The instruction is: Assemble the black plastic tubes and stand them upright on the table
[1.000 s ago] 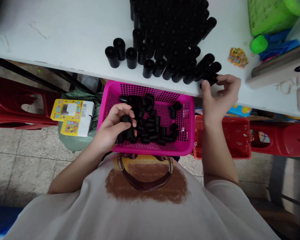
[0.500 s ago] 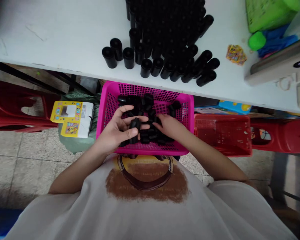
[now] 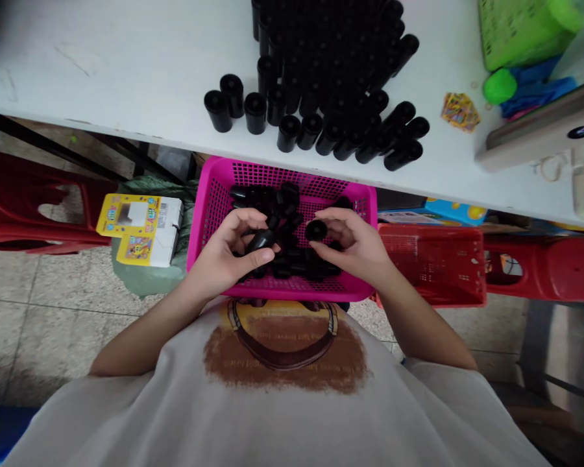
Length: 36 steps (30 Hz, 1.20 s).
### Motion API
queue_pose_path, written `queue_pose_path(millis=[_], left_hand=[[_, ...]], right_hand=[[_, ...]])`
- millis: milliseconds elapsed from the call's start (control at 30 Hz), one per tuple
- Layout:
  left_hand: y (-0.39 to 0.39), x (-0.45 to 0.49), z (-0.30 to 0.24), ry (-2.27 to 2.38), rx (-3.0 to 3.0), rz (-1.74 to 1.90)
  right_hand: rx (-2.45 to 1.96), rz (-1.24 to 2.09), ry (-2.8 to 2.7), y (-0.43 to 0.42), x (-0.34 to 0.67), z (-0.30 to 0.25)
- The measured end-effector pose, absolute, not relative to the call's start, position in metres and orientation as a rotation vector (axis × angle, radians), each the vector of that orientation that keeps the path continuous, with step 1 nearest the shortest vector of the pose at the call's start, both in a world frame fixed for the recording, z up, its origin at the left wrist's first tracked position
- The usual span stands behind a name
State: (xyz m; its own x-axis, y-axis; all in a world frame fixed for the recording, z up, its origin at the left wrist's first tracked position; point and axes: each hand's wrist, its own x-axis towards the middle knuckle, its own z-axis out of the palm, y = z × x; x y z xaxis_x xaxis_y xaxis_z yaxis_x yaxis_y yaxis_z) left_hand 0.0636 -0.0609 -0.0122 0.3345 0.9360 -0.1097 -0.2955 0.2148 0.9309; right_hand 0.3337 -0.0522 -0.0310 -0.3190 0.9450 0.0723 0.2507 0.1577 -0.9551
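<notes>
Assembly seems underway by the counter's near edge (image 3: 141,124), left grip (image 3: 224,254) holding a black piece (image 3: 261,240), right grip (image 3: 359,245) a cylinder (image 3: 316,230), probably needing alignment.

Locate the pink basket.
In the head view, the pink basket is central, below the near edge of the white table and left of the red basket, beneath the left hand and right hand.

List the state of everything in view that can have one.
Left hand: gripping a black piece.
Right hand: pinching a black cylinder.
Black cylinder: held, round end toward the camera.
Pink basket: open-topped, partly filled.
Loose black pieces: jumbled in the pink basket.
Front-left cylinders: upright on the table.
Red basket: open-topped.
Yellow cards: overlapping in a loose pile.
</notes>
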Motion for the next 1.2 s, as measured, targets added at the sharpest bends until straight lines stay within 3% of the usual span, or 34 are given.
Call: queue_pose_path(millis=[267,467,567,633,767,867,967,1200], left_hand=[[-0.058,0.063,-0.008,0.901,0.953,1.031],[-0.055,0.059,-0.007,0.977,0.911,1.055],[-0.053,0.056,-0.008,1.003,0.923,1.092],[-0.052,0.054,-0.01,1.014,0.939,1.104],[-0.05,0.053,-0.012,1.013,0.923,1.086],[-0.051,0.056,-0.011,0.998,0.907,1.076],[-0.053,0.06,-0.006,0.978,0.903,1.07],[-0.06,0.075,-0.005,0.869,0.891,1.006]], right_hand=[[-1.565,-0.037,-1.727,-0.005,0.396,-0.019],[-1.854,-0.172,-1.797,0.018,0.397,-0.012],[-1.783,-0.256,-1.828,0.009,0.388,-0.003],[-1.705,-0.134,-2.0,-0.005,0.379,0.002],[-1.813,0.525,-2.716,-0.04,0.354,-0.004],[-1.984,0.519,-2.94,-0.056,0.339,-0.022],[-1.964,0.482,-2.786,-0.061,0.338,-0.037],[-1.361,0.969,-2.032,-0.079,0.33,-0.008]])
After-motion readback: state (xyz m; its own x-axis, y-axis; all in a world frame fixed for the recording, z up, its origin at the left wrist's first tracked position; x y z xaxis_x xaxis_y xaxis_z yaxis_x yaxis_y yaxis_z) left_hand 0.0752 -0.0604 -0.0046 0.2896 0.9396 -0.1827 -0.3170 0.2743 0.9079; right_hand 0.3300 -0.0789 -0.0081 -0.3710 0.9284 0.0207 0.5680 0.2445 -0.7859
